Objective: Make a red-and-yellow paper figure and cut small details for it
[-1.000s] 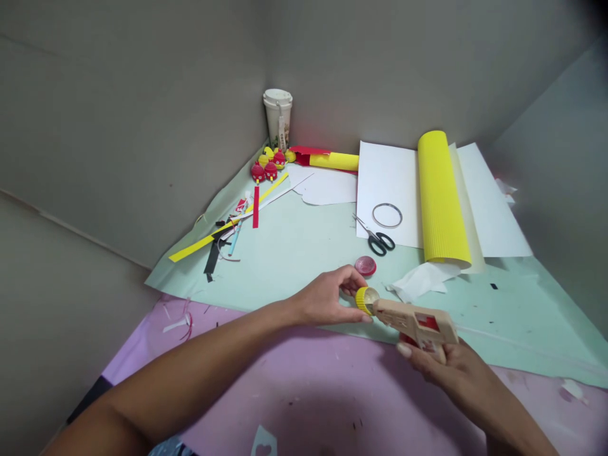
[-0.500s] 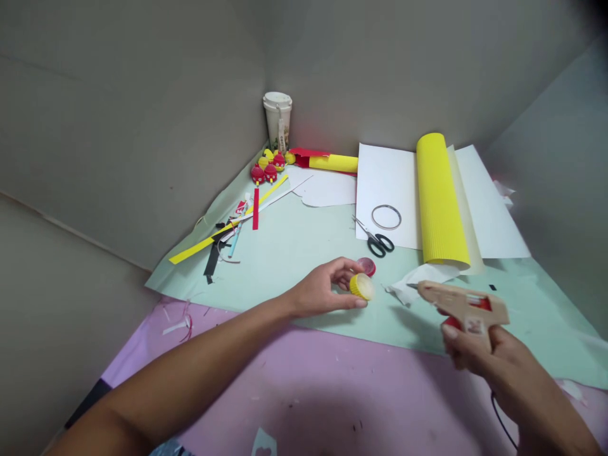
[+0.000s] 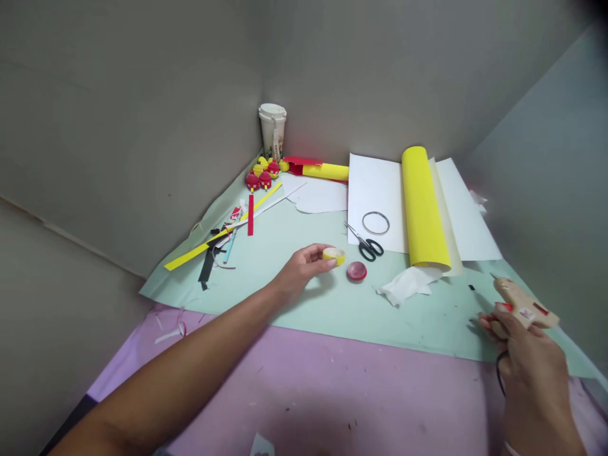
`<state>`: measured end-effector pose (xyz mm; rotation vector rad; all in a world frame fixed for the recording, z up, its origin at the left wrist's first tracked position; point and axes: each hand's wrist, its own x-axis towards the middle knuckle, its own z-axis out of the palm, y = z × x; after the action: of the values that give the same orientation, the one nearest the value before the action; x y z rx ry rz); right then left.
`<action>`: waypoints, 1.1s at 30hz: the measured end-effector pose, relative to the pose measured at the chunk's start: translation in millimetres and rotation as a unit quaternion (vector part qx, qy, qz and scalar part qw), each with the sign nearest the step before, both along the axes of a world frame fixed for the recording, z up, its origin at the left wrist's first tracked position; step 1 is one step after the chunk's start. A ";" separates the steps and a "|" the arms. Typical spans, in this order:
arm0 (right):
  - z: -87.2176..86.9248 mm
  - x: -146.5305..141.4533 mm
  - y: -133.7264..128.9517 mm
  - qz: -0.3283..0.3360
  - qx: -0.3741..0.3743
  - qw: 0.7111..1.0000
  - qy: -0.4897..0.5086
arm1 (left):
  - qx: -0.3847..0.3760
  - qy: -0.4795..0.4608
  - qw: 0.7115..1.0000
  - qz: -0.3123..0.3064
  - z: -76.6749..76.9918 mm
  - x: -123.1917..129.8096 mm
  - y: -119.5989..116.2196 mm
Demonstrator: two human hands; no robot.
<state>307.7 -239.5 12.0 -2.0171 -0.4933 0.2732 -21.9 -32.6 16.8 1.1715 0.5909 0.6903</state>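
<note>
My left hand (image 3: 304,266) pinches a small yellow ring-shaped cup of ridged paper (image 3: 334,256) above the green sheet, its pale inside facing up. Just right of it lies a similar red paper cup (image 3: 356,272) on the sheet, hollow side up. At the right, my right hand (image 3: 525,342) is wrapped round the handle of a beige hot glue gun (image 3: 525,305), whose nozzle points up and to the left. Black-handled scissors (image 3: 368,246) lie beyond the red cup, with a thin ring (image 3: 375,223) behind them.
A yellow corrugated roll (image 3: 424,206) lies on white sheets (image 3: 377,183). Crumpled white paper (image 3: 408,285) is in front of it. Paper strips (image 3: 209,244), several red and yellow paper balls (image 3: 259,177) and a lidded cup (image 3: 273,132) stand at the left and back, near the walls.
My right hand has carried the glue gun right, away from the yellow cup. My left hand has moved left and up with the cup, turning its opening upward and leaving the red cup fully visible.
</note>
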 end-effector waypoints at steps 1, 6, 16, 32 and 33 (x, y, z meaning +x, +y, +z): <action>-1.9 3.6 -1.4 -0.031 0.036 0.998 0.049 | 0.002 -0.002 1.000 0.003 -0.5 -0.2 0.7; -14.6 17.5 1.1 -0.154 0.161 0.956 0.191 | 0.041 0.014 0.999 0.024 -3.9 -1.2 5.1; -28.3 36.1 8.4 -0.195 0.169 0.950 0.178 | 0.158 0.132 0.973 0.107 -6.4 -0.6 33.9; -9.6 -62.3 16.0 0.095 -0.146 0.983 0.051 | 0.233 0.234 0.935 0.131 -28.4 -9.1 53.0; -9.4 -61.7 15.1 0.096 -0.141 0.984 0.052 | 0.237 0.238 0.933 0.130 -28.4 -9.4 52.6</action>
<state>245.9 -224.4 2.6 -2.2163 -0.6104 0.5918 -31.3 20.0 -11.6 1.7553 1.0377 0.8030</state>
